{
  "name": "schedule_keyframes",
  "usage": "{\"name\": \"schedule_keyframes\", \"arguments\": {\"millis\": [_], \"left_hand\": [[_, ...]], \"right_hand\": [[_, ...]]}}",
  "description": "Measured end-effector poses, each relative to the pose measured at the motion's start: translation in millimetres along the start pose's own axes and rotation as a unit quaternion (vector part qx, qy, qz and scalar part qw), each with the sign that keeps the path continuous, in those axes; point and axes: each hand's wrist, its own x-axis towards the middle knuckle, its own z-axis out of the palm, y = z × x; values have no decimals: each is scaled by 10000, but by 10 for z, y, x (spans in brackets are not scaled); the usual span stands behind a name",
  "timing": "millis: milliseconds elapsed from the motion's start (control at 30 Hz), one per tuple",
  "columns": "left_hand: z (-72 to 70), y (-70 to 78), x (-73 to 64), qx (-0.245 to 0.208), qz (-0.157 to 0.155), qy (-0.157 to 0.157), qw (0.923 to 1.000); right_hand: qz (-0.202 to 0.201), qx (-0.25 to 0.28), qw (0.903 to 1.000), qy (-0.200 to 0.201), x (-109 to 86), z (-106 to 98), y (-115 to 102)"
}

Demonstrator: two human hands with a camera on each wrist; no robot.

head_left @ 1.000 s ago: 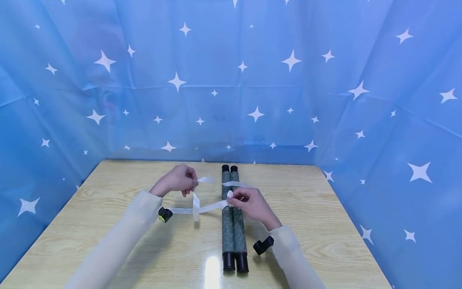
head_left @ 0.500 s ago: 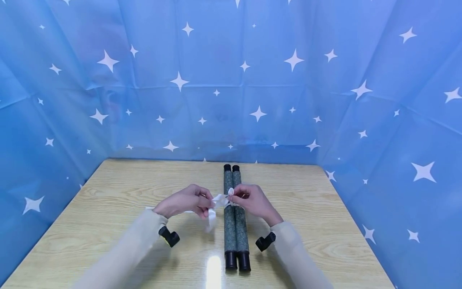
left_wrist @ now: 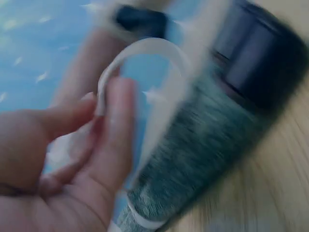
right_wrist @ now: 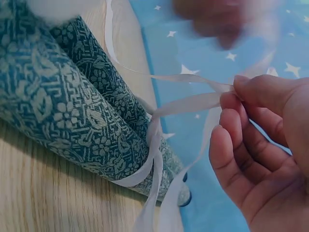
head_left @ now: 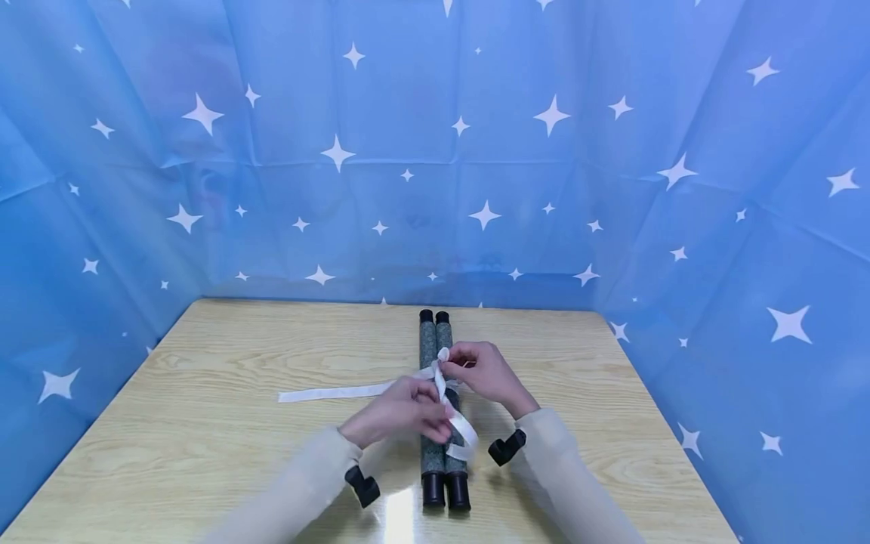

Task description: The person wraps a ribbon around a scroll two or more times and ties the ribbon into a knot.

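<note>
A scroll (head_left: 431, 449) with two parallel rolls in green patterned fabric and black end knobs lies lengthwise on the table. A white ribbon (head_left: 322, 394) wraps round it near the middle and crosses itself there, as the right wrist view shows. My right hand (head_left: 488, 374) pinches a loop of the ribbon (right_wrist: 190, 102) between thumb and index finger, just above the rolls. My left hand (head_left: 405, 412) is over the near half of the scroll, pinching the other ribbon end (left_wrist: 145, 46) between thumb and fingertips. That end curls down over the right roll (head_left: 455, 442).
The wooden table (head_left: 598, 423) ends at a blue star-printed curtain (head_left: 408, 189) behind and at both sides. One ribbon tail trails flat to the left. Black cameras (head_left: 507, 447) sit on both wrists.
My left hand has moved from left of the scroll rightward and toward the near end, drawing its ribbon end across the rolls. My right hand stays near the crossing, still pinching the ribbon.
</note>
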Motion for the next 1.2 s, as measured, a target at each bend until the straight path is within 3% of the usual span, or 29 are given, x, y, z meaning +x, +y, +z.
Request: {"name": "schedule_keyframes", "arguments": {"millis": [67,133,233,400,600,867,933,1200], "left_hand": [[29,-41,-39,991,-229,299,9944],[14,-23,-90,1857,-408,494,9805],[-71,46,-138,2541,-492,717,9633],[-247,155,-115,2618,-250,1042,9592],[-324,280,7,2613,352,1389,9546],[-268,320,190,3129,1447,1872,9199],[-262,315,216,3151,1583,1922,9158],[-263,314,215,2985,1726,1936,9185]], "right_hand": [[67,22,10000,-41,-7,10,-1],[110,15,9999,-84,-16,15,0],[47,17,9999,-119,-24,20,13],[-52,-41,9999,-130,-21,33,24],[-209,-291,9993,-72,-4,43,-5],[-336,-515,9980,-146,21,75,-107],[-375,-519,9977,-204,28,80,-123],[-507,-496,9972,-225,34,81,-135]]}}
